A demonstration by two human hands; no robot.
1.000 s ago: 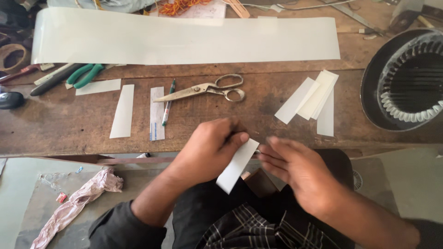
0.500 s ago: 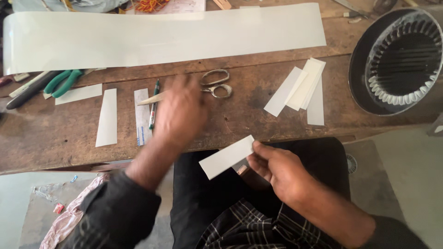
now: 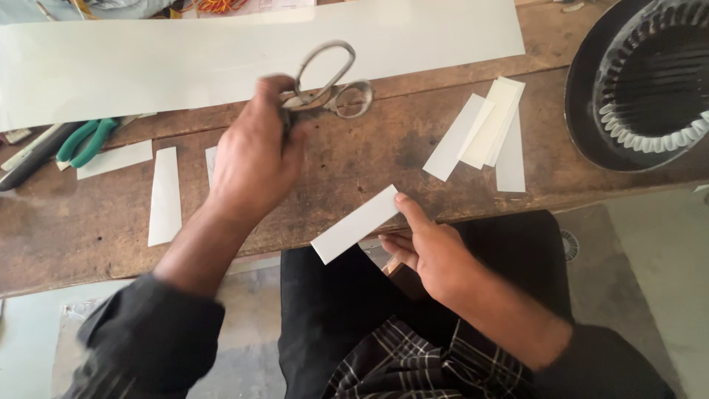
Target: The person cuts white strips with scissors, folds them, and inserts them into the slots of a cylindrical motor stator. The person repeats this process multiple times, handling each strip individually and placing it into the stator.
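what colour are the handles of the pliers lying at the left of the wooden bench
Green, seen in the head view: the pliers' handles.

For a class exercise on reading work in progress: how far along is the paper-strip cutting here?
Done: cut strips lie on the bench, a pile at right and one strip at left. In hand: the left hand lifts the scissors, and the right hand pinches a strip at one end. Left: the long sheet lies mostly uncut.
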